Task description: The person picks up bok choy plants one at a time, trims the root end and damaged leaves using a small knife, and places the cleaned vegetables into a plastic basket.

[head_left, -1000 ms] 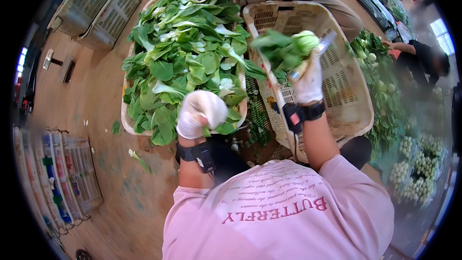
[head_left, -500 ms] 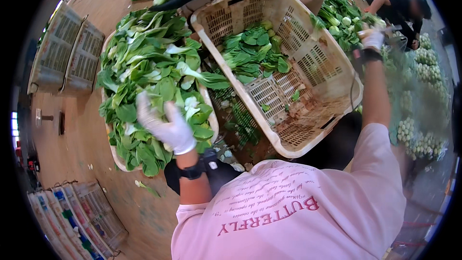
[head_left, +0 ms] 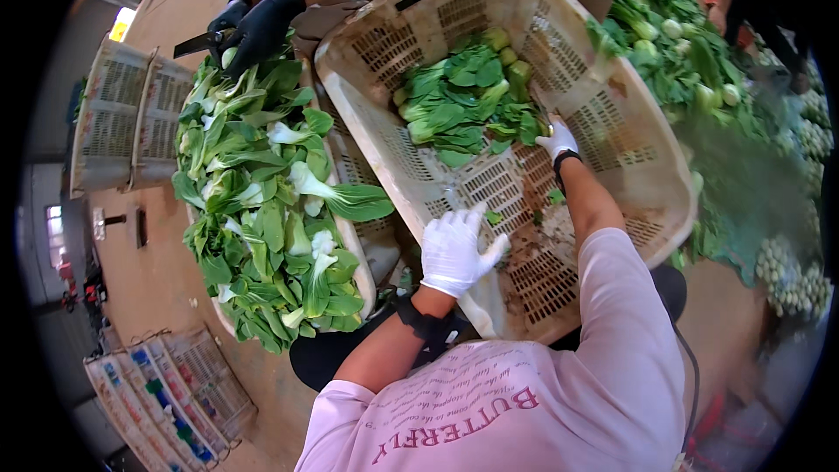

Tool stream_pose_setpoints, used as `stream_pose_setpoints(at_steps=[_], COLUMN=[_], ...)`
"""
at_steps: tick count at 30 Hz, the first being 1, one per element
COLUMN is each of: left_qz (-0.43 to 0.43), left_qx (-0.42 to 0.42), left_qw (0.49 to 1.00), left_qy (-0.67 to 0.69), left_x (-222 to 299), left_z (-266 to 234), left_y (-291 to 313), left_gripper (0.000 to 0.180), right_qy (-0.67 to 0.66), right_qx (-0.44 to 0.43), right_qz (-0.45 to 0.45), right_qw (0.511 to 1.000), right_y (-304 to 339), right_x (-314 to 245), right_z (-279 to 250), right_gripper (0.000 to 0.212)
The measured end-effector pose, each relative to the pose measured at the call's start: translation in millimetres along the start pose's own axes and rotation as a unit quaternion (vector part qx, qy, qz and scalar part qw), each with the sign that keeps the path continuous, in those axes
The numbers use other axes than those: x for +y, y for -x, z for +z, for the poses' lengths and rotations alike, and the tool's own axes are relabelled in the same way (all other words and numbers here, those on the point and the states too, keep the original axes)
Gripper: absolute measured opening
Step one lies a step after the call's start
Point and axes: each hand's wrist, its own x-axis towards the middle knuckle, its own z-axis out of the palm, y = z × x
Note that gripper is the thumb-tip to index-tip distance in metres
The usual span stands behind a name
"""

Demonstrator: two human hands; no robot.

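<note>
My left hand [head_left: 454,252], in a white glove, hovers at the near left rim of the big off-white plastic crate [head_left: 384,150], fingers apart and holding nothing. Inside the crate, my white-gloved right hand [head_left: 558,138] is closed at the right edge of a pile of bok choy [head_left: 468,92]. A thin dark edge shows by its fingertips; what it grips I cannot make out. Left of the crate stands a second crate [head_left: 367,284] heaped with loose bok choy leaves [head_left: 262,210].
Across from me, a co-worker's black-gloved hands [head_left: 258,31] hold a knife [head_left: 197,44] and a bok choy over the leaf heap. More bok choy [head_left: 673,44] lies right of the crate. Stacked crates [head_left: 122,122] stand at far left, others [head_left: 175,393] at lower left. Another person bends at upper right.
My left hand has moved right, from the leaf heap to the crate's rim. My right hand has come down from the bok choy outside at right into the crate. The co-worker's hands moved left.
</note>
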Motion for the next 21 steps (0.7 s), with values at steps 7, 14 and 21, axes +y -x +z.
stream_pose_setpoints(at_steps=[7,14,21], left_qz=[-0.023,-0.009,0.048], left_qx=[-0.007,0.069,0.313], left_qw=[0.999,0.997,0.948], left_qy=[-0.026,0.04,-0.033], left_x=[2.5,0.5,-19.0], left_z=[2.4,5.9,-38.7], left_y=[5.9,2.7,20.7], left_gripper=[0.043,0.047,0.082], right_qy=[-0.053,-0.404,-0.374], right_qx=[-0.173,-0.484,-0.483], right_qz=[0.127,0.177,-0.071], right_qw=[0.975,0.756,0.789], right_y=[5.9,43.8,173.5], right_x=[-27.6,-97.2,-269.3], right_z=[37.1,-57.1,-195.4], right_gripper=[0.079,0.042,0.037])
